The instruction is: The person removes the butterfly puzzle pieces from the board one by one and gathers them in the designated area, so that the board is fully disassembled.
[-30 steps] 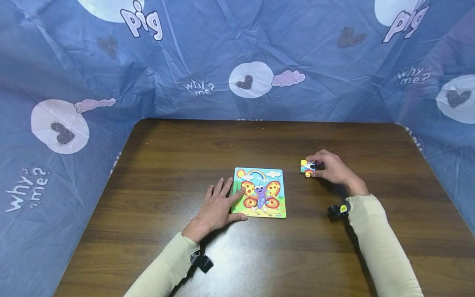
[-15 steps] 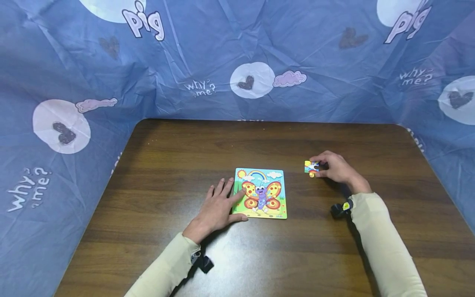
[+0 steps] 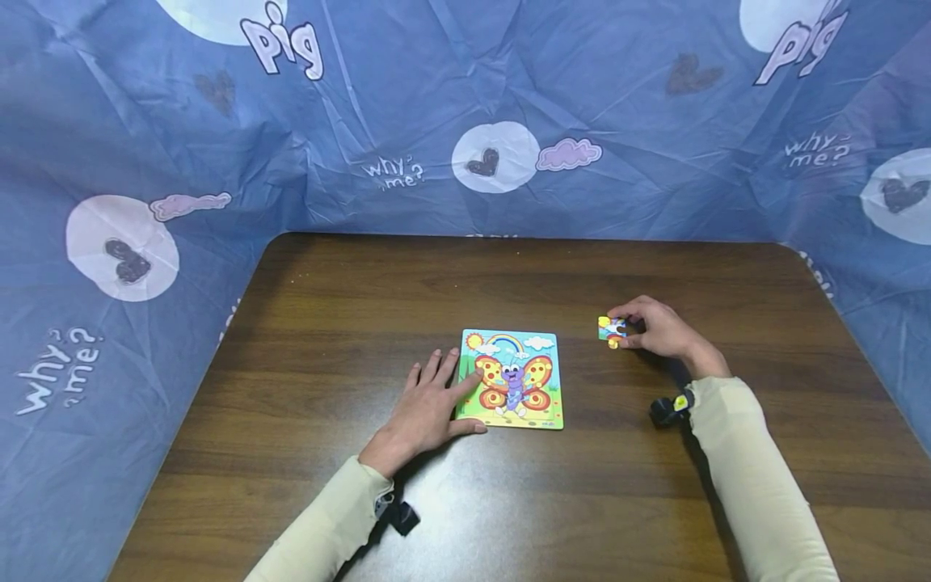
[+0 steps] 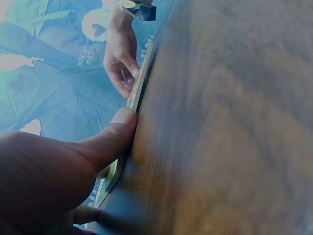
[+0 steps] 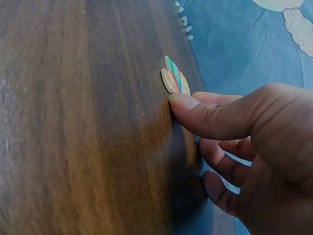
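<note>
Pinching suits the piece in hand: thumb and fingers of the right hand (image 3: 658,330), nearly closed, have the small puzzle piece (image 3: 607,328) by its right end, right of centre in the head view. Best judged: grip light, edges only, knobs and notch uncovered. Can't tell if the piece touches wood. Left hand (image 3: 425,412) is spread, fingers straight, grasping nothing; index over the left edge of the butterfly board (image 3: 511,384), mid-frame, thumb along its lower edge; likely enough to steady it if pressure stays even. Edges: table (image 3: 305,339) ends behind at mid-height, cloth (image 3: 407,89) rising past it; right edge slants down the right side. Room: plain wood between piece and board, more toward bottom centre.
</note>
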{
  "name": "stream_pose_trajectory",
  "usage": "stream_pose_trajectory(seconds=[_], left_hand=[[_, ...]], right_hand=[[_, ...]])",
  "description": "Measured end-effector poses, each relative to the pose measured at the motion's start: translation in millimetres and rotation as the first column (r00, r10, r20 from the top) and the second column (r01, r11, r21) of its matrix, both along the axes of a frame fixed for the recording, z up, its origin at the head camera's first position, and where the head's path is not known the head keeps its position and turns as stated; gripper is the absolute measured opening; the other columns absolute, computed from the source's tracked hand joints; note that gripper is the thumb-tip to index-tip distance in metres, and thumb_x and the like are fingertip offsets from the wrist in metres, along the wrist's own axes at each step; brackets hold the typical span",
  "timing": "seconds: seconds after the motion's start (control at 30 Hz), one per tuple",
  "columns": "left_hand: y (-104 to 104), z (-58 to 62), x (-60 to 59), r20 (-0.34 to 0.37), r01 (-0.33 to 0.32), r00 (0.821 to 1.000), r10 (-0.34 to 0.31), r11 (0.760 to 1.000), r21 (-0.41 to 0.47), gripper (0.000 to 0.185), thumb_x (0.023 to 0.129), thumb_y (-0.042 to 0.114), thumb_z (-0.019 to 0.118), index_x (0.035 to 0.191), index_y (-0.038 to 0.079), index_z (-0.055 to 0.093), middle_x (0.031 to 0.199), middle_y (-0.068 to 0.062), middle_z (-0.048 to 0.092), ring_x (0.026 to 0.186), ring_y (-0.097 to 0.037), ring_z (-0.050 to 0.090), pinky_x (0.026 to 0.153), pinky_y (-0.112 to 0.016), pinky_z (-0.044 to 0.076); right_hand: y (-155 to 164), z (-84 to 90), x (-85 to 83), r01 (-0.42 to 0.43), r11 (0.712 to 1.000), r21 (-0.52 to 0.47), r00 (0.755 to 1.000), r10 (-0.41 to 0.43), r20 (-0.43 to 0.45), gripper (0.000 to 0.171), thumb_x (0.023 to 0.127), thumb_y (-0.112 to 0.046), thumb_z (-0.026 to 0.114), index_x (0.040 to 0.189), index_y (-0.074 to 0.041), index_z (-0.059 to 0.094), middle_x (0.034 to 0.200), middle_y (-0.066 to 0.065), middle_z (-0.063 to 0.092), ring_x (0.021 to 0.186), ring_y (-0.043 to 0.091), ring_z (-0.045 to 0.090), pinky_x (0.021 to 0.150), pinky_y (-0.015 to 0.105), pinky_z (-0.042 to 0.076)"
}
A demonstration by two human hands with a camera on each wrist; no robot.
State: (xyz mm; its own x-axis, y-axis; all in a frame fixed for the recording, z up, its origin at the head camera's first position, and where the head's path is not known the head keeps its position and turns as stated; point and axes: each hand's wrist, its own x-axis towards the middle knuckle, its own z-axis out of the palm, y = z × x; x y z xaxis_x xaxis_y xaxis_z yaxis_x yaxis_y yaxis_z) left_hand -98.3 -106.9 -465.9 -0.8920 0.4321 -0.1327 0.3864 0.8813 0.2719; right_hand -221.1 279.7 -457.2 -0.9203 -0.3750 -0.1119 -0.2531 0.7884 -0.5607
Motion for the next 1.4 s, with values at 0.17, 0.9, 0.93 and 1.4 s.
stream_pose_trajectory(seconds=[0.17, 0.9, 0.93, 1.4], left_hand=[[0, 0.3, -0.3, -0.006, 0.001, 1.0, -0.001, 1.0, -0.001, 0.078, 0.085, 0.066, 0.064, 0.151, 0.029, 0.045, 0.165, -0.021, 0.025, 0.152, -0.047, 0.022, 0.121, -0.066, 0.022], [0, -0.7, -0.5, -0.01, -0.001, 1.0, 0.001, 1.0, 0.001, 0.077, 0.085, 0.065, 0.064, 0.151, 0.029, 0.045, 0.164, -0.021, 0.027, 0.152, -0.047, 0.023, 0.12, -0.066, 0.023], [0, -0.9, -0.5, -0.011, -0.001, 1.0, 0.001, 1.0, 0.001, 0.077, 0.085, 0.065, 0.064, 0.151, 0.029, 0.045, 0.164, -0.022, 0.027, 0.152, -0.047, 0.024, 0.12, -0.066, 0.023], [1, 0.0, -0.3, -0.008, 0.001, 1.0, -0.001, 1.0, -0.009, 0.078, 0.086, 0.065, 0.064, 0.152, 0.029, 0.043, 0.164, -0.022, 0.027, 0.152, -0.047, 0.024, 0.12, -0.066, 0.023]], right_hand=[[1, 0.1, -0.5, 0.0, 1.0, 0.007, 1.0, 0.0, 0.02, 0.047, 0.082, -0.002, 0.078, 0.127, 0.003, 0.065, 0.118, 0.027, 0.06, 0.106, 0.037, 0.059, 0.089, 0.042, 0.047], [-24, 26.0, 1.5, 0.019, 1.0, -0.019, 0.989, -0.022, -0.146, 0.039, 0.088, 0.006, 0.058, 0.127, 0.007, 0.06, 0.113, 0.029, 0.062, 0.104, 0.042, 0.062, 0.091, 0.055, 0.049], [-27, 27.1, 1.8, 0.021, 1.0, -0.022, 0.99, -0.024, -0.142, 0.038, 0.089, 0.005, 0.058, 0.127, 0.006, 0.061, 0.114, 0.028, 0.062, 0.105, 0.042, 0.061, 0.092, 0.055, 0.049], [-95, 33.8, 12.7, -0.058, 0.994, -0.094, 0.994, 0.048, -0.098, 0.038, 0.092, -0.006, 0.066, 0.129, -0.001, 0.062, 0.122, 0.021, 0.063, 0.107, 0.034, 0.062, 0.093, 0.052, 0.051]])
